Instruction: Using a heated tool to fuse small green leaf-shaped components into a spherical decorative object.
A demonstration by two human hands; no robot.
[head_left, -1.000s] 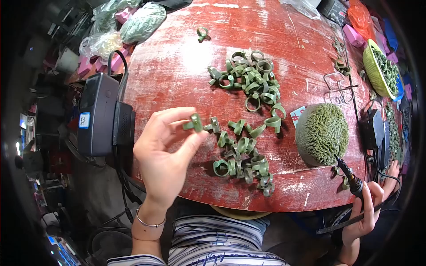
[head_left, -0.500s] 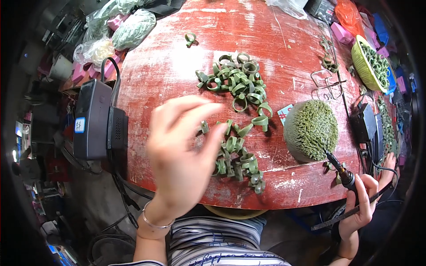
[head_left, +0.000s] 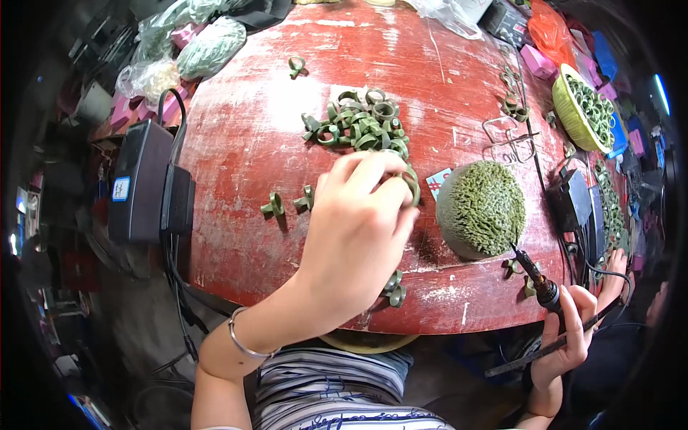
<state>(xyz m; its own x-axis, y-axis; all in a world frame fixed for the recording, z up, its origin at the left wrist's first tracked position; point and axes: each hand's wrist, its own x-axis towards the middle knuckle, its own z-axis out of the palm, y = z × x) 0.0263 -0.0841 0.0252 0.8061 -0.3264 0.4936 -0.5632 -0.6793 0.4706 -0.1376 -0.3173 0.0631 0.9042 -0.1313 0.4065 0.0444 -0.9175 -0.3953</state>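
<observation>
A scuffed red table (head_left: 233,161) spreads beneath my left hand (head_left: 358,226), which I follow from a distance. Straight beyond its fingertips sits a heap of green rings (head_left: 367,125). To its right stands a rough-topped green block (head_left: 480,208); past that, my right hand (head_left: 573,330) wraps a slim, dark-handled pen tool (head_left: 537,278), its fine tip at the block's near right edge, contact uncertain. A narrow dark strip (head_left: 512,367) crosses that hand. Two loose rings (head_left: 273,206) lie left of the left grip. Smallest, one green ring (head_left: 413,188) rests at the left fingertips, on their right side, its visible band running roughly away from the body. The left hand is far nearer; its fingers curve in narrowly, though I cannot tell whether they pinch the ring.
</observation>
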